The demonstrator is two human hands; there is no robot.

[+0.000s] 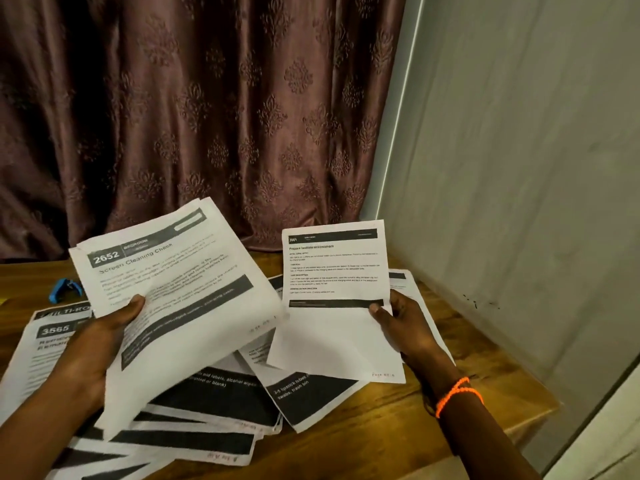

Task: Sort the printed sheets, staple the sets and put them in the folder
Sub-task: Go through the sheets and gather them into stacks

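The left hand (104, 336) grips a thick, limp stack of printed sheets (180, 289), thumb curled over its top page headed "2652", and holds it tilted above the wooden table (433, 410). The right hand (407, 329) pinches a single flat sheet (334, 299) numbered "3561" by its right edge, thumb on the front, raised over the table. More white pages with black bands (214, 410) lie fanned and overlapping on the table's smooth brown grain, beneath both held papers. A small blue plastic object (64, 289) rests on the table to the left of the stack. Behind the table hangs a brown embossed curtain (207, 116); a pale wall (519, 168) runs along the table's right side. An orange beaded bracelet (457, 393) circles the right wrist.
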